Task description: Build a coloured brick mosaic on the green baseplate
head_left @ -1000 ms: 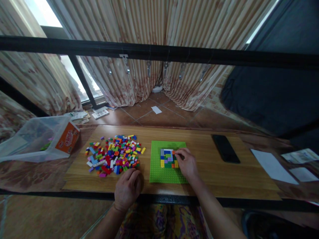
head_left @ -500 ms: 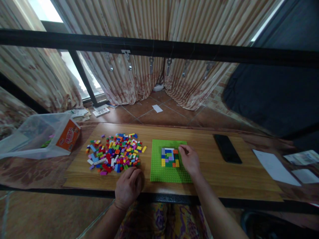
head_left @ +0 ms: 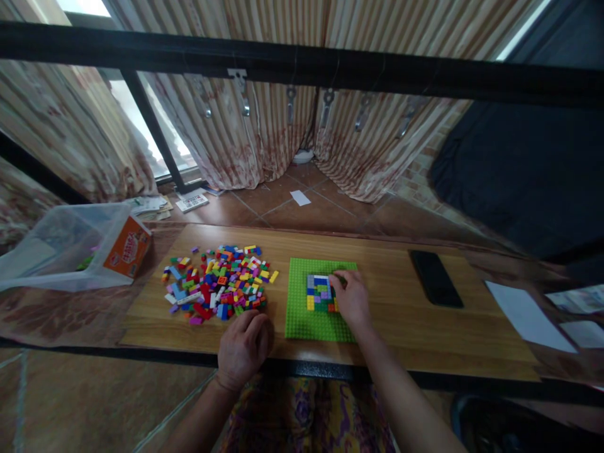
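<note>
Right hand [head_left: 352,301] on the green baseplate [head_left: 302,318], fingertips pressed to the small brick patch [head_left: 318,294] — grip unclear. Left hand [head_left: 244,348] loosely curled, empty, resting just below the loose brick pile [head_left: 218,283].

Wood-grain tabletop [head_left: 401,314], smooth, low sheen. Studded green plastic baseplate [head_left: 302,321], matt. Glossy plastic bricks [head_left: 217,283], many colours. Translucent plastic bin [head_left: 56,245]. Glossy black phone [head_left: 435,278]. Ribbed cloth curtains [head_left: 283,107]. White paper sheet [head_left: 528,314].
</note>
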The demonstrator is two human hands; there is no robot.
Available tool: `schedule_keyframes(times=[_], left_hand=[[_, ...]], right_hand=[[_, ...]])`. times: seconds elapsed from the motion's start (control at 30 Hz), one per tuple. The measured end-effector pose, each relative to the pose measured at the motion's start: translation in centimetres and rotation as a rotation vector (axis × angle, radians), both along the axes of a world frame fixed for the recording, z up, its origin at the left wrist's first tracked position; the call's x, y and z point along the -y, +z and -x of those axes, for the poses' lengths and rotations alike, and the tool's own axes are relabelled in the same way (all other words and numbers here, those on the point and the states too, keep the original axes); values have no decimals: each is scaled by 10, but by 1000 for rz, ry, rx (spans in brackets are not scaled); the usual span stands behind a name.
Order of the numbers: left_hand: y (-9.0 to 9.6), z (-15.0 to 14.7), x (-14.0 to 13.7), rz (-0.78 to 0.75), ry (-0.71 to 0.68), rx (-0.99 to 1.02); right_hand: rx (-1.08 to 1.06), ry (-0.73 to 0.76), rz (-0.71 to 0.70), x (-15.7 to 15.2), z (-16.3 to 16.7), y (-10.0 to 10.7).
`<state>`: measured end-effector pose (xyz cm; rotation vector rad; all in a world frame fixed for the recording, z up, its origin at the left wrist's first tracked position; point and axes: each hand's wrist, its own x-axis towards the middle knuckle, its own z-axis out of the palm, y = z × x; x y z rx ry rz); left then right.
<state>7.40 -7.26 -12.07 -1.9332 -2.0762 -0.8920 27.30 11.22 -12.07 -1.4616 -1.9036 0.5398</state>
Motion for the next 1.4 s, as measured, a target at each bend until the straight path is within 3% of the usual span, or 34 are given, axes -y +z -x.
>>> schedule_keyframes(times=[0.2,0.53,1.4], left_hand=[[2,0,0,-16,3,-2],[0,0,0,-11,-10,6],[-1,-1,2,6,-19,26]], right_hand=[[-4,16,-55,6,4,-2],[-51,53,28,-1,-18,4],[-30,32,-96,10,-11,-5]])
